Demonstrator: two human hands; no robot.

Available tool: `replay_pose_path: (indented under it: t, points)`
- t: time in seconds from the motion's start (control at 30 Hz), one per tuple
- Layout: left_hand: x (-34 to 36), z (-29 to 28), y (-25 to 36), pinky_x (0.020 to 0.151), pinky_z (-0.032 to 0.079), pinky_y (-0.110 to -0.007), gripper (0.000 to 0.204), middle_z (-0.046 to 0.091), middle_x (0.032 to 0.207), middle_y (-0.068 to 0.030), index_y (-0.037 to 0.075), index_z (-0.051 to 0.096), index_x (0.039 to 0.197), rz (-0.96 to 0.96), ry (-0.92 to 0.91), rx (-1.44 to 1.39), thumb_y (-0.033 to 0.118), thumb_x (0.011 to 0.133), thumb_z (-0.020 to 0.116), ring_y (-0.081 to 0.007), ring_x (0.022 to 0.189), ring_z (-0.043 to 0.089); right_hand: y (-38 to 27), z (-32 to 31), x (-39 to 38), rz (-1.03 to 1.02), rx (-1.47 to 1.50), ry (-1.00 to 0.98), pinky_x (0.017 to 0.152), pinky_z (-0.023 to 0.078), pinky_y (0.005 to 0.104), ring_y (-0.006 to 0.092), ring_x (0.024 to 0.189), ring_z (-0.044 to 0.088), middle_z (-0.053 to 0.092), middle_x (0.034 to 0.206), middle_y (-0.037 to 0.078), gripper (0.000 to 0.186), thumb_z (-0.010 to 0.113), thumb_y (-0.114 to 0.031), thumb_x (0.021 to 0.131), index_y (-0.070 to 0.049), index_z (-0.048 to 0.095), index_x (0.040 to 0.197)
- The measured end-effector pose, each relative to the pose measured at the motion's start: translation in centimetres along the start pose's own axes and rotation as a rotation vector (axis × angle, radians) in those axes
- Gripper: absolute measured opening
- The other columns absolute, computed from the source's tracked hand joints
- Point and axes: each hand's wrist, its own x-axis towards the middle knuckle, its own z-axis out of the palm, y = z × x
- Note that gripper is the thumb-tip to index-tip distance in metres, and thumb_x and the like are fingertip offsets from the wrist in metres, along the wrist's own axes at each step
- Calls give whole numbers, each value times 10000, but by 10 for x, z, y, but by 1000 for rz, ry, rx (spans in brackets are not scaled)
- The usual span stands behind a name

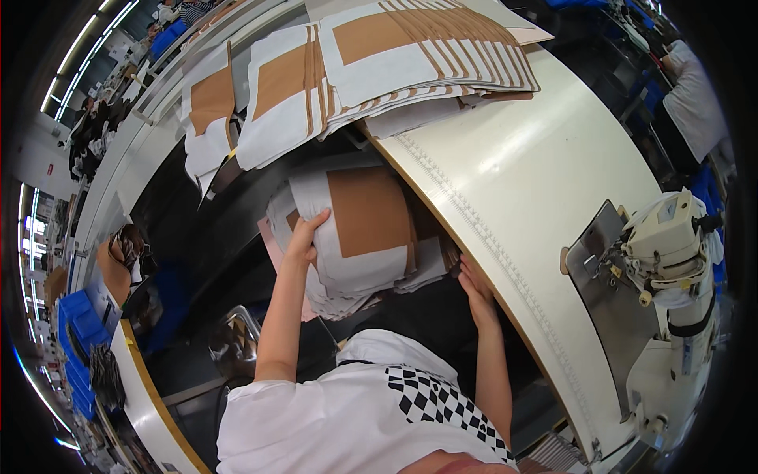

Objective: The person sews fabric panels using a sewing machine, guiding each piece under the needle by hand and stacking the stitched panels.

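Note:
A thick stack of white pieces with brown rectangular panels [371,212] lies below the white table's left edge, in front of me. My left hand [306,237] is closed on the stack's left side, its thumb on top of the white margin. At the stack's right side, close against the table edge, my right hand [475,286] grips the lower right corner; its fingertips are partly hidden there. Behind the stack, several more white and brown pieces [379,39] lie fanned out in overlapping rows. Whether the pieces are cloth or paper is hard to make out.
A white worktable [505,174] with a ruler strip along its edge curves past on the right. On it stands a sewing machine [663,253] with a metal plate. A chrome-like stool or tray [235,336] sits low left. A person in white [695,103] works far right.

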Motion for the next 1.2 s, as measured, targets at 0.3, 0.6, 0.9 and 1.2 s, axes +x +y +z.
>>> replay_pose_path:
  t: [0.3,0.6,0.9,1.2]
  points:
    - [31,80,-68,869,548,-385,517,596,1161,-177,-41,433,1276,-232,-202,-323,151,871,690,-268,1020,630,52,-25,70,165,214,203,1074,374,384,273,1253,455,377,1460,126,671,667,-346,901,-114,355,1448]
    - [103,83,-52,877,514,-350,616,562,1203,-147,-31,411,1290,-25,-260,-171,233,841,740,-224,1061,591,74,-37,125,-55,407,-59,1070,345,436,289,1336,320,332,1460,134,772,752,-186,822,-87,321,1454]
    - [128,24,-134,1033,418,-392,789,427,1400,-237,-17,205,1447,-79,243,283,31,799,654,-357,1242,488,90,36,164,-166,-178,0,1075,340,448,307,1339,325,333,1463,158,740,726,-211,842,-80,324,1450]
    - [89,72,-139,1120,285,-388,769,311,1468,-219,89,323,1443,496,371,434,-101,735,557,-368,1370,317,99,27,188,-278,-754,95,1080,335,459,324,1342,330,333,1466,182,710,700,-237,863,-73,328,1446]
